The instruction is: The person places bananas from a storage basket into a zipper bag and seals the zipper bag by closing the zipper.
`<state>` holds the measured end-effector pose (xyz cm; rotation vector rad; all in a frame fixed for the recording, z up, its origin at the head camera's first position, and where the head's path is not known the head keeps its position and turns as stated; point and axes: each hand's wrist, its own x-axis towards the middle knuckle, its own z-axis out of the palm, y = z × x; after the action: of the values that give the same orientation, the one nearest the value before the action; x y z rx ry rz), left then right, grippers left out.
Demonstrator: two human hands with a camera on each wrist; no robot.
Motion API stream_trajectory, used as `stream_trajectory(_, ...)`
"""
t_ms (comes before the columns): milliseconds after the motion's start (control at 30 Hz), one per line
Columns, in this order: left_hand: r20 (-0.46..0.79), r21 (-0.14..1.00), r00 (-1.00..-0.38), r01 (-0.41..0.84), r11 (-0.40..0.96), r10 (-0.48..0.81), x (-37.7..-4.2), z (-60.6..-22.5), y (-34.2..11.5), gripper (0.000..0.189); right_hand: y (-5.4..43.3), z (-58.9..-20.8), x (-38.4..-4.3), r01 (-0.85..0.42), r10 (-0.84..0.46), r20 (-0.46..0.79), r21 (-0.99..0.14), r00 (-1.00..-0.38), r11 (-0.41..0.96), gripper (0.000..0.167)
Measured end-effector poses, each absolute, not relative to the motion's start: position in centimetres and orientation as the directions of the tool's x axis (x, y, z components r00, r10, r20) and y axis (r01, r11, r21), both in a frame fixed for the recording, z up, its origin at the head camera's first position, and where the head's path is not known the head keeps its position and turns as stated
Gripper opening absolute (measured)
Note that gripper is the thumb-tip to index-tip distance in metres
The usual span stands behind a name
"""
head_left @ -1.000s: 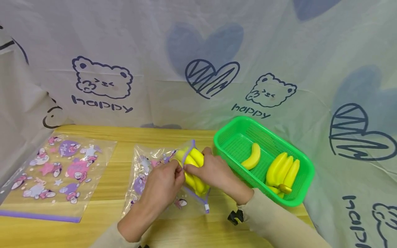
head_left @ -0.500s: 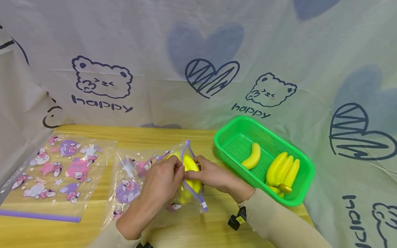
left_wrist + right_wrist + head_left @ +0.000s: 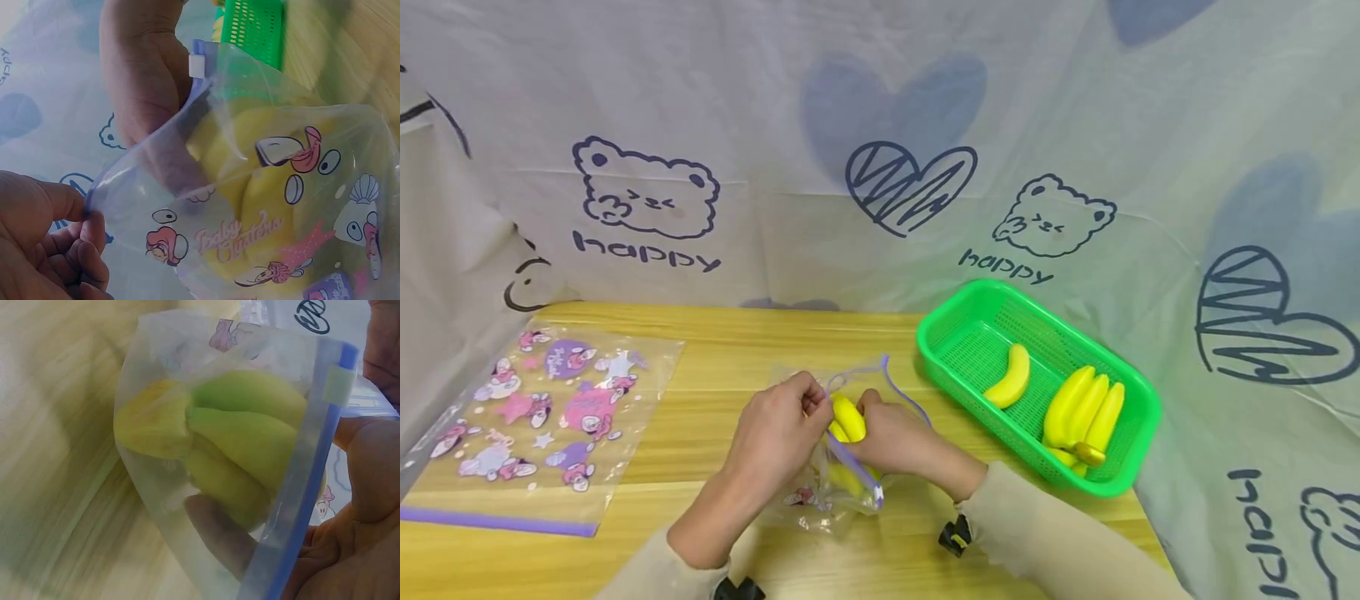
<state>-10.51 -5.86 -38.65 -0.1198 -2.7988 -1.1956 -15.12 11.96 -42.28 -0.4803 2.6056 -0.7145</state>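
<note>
A clear zip bag (image 3: pixel 808 504) with a purple zip edge and pink cartoon prints has its mouth apart. My left hand (image 3: pixel 778 433) pinches the rim of that mouth between thumb and finger, plain in the left wrist view. Reaching through the mouth, my right hand (image 3: pixel 898 437) grips a bunch of yellow bananas (image 3: pixel 848 417). Seen through the plastic in the right wrist view, the bananas (image 3: pixel 250 437) lie inside the bag, stem end deepest, with a digit of the right hand against them. Part of the bunch is hidden behind the hands.
A green basket (image 3: pixel 977 408) stands at the right, holding a single banana (image 3: pixel 1011 377) and a banana bunch (image 3: pixel 1084 412). Another printed zip bag (image 3: pixel 561 417) lies flat at the left. A printed cloth (image 3: pixel 775 108) hangs behind the wooden table (image 3: pixel 737 333).
The bunch has moved deeper into the bag, along with my right hand. The bag's mouth spreads wider, and its body no longer lies stretched out to the left of my left hand.
</note>
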Motion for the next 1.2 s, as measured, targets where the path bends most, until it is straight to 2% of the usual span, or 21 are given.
stream_trajectory(167, 0.085, 0.713, -0.996, 0.086, 0.696, 0.035, -10.6, -39.2, -6.1, 0.013, 11.6, -43.0, -15.1, -0.239, -0.417, -0.271, -0.509, -0.868, 0.827, 0.065)
stream_trajectory(367, 0.083, 0.712, -0.996, 0.089, 0.697, 0.043, -10.4, -39.3, -6.2, 0.014, 12.0, -43.8, -14.9, -0.218, -0.425, -0.292, -0.541, -0.856, 0.812, 0.071)
stream_trajectory(500, 0.077, 0.706, -0.996, 0.084, 0.703, 0.042, -10.4, -39.3, -6.5, 0.014, 12.6, -43.3, -14.5, -0.227, -0.421, -0.293, -0.519, -0.859, 0.824, 0.077)
stream_trajectory(600, 0.071, 0.703, -0.997, 0.071, 0.707, 0.029, -10.5, -39.3, -6.8, 0.013, 13.3, -42.6, -14.0, -0.267, -0.418, -0.247, -0.474, -0.874, 0.839, 0.067)
stream_trajectory(767, 0.072, 0.697, -0.997, 0.061, 0.714, 0.015, -10.7, -39.1, -7.4, 0.013, 14.9, -41.7, -13.2, -0.341, -0.395, -0.075, -0.375, -0.916, 0.862, 0.024)
stream_trajectory(867, 0.080, 0.689, -0.997, 0.064, 0.722, 0.011, -10.7, -39.0, -7.7, 0.013, 15.8, -41.6, -13.0, -0.307, -0.328, -0.017, -0.316, -0.944, 0.898, 0.026)
stream_trajectory(1033, 0.081, 0.687, -0.997, 0.059, 0.724, 0.005, -10.7, -39.1, -8.1, 0.012, 16.8, -42.4, -12.7, -0.220, -0.245, -0.081, -0.243, -0.966, 0.945, 0.032)
stream_trajectory(1133, 0.083, 0.683, -0.997, 0.060, 0.728, 0.004, -10.7, -39.1, -8.4, 0.012, 17.2, -42.9, -12.6, -0.238, -0.289, -0.137, -0.300, -0.948, 0.924, 0.030)
stream_trajectory(1200, 0.091, 0.669, -0.996, 0.063, 0.740, 0.003, -10.7, -38.8, -8.8, 0.012, 17.3, -43.0, -12.6, -0.261, -0.336, -0.141, -0.387, -0.931, 0.884, 0.030)
